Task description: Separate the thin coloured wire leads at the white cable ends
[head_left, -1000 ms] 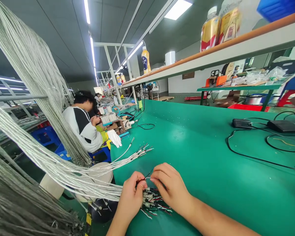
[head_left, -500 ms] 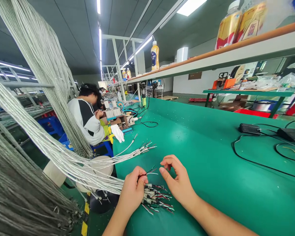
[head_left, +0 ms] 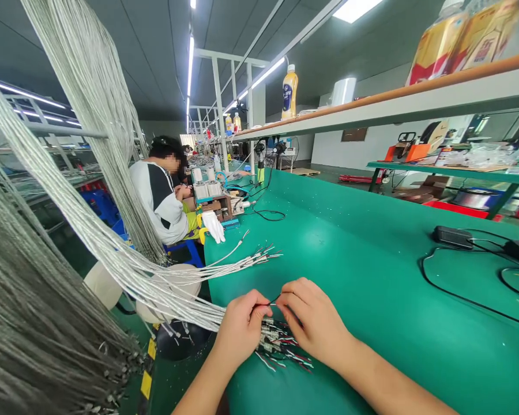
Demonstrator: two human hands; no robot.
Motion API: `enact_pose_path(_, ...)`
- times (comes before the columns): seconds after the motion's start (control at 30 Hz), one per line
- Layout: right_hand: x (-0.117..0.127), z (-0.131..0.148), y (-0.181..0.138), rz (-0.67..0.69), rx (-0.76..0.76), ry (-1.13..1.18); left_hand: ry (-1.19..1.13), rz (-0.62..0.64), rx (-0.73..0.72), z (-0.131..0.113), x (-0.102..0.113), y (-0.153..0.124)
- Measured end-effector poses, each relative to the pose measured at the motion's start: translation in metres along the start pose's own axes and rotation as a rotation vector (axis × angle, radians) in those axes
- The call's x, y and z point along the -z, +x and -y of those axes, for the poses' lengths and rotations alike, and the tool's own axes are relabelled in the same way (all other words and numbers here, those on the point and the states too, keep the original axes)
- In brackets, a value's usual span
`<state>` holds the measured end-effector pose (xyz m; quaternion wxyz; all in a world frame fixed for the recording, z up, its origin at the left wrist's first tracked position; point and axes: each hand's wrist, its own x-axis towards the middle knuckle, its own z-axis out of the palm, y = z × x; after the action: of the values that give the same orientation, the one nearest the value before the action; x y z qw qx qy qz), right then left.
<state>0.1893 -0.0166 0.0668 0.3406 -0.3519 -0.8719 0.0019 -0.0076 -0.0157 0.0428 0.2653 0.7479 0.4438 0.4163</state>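
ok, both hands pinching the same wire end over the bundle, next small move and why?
Probably draw that wire clear with the right hand while the left hand pins the bundle: both fingertips meet on one strand, and the other ends lie tangled beneath on the green table.

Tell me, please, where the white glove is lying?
The white glove lies at the green table's left edge, beside the seated co-worker, beyond the fanned wire ends.

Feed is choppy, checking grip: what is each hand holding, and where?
Both the left hand and right hand pinch a thin dark wire between fingertips, at the cable bundle's stripped end.
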Motion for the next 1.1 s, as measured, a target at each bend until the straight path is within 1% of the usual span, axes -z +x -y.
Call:
enact_pose_path(0.13, 0.011, 0.004, 0.008, 0.181, 0.075, -0.209, 0.040, -0.032, -0.012, 0.001, -0.002, 0.000)
enact_pose_path(0.2, 0.016, 0.006, 0.012, 0.226, 0.132, -0.286, 0.038, -0.032, -0.012, 0.000, -0.002, 0.000)
enact_pose_path(0.27, 0.019, 0.006, 0.015, 0.239, 0.159, -0.306, 0.021, -0.029, -0.012, -0.001, -0.002, -0.001)
enact_pose_path(0.33, 0.020, 0.006, 0.016, 0.226, 0.113, -0.245, 0.001, -0.033, -0.013, -0.001, -0.002, -0.002)
enact_pose_path(0.47, 0.021, 0.004, 0.016, 0.161, -0.051, -0.055, 0.002, -0.053, -0.019, 0.003, -0.003, -0.003)
enact_pose_path(0.6, 0.023, 0.005, 0.017, 0.128, -0.152, 0.046, 0.010, -0.097, -0.018, 0.009, -0.004, -0.003)
enact_pose_path(0.77, 0.028, 0.007, 0.018, 0.135, -0.183, 0.060, -0.009, -0.130, -0.023, 0.010, -0.004, -0.003)
enact_pose_path(0.87, 0.028, 0.005, 0.017, 0.116, -0.191, 0.067, -0.010, -0.135, -0.013, 0.008, -0.004, -0.004)
enact_pose_path(1.0, 0.028, -0.003, 0.016, 0.039, -0.218, 0.113, -0.011, -0.122, -0.008, 0.009, -0.004, -0.004)
enact_pose_path(1.1, 0.026, -0.013, 0.017, -0.060, -0.276, 0.263, -0.016, -0.108, -0.022, 0.012, -0.004, -0.004)
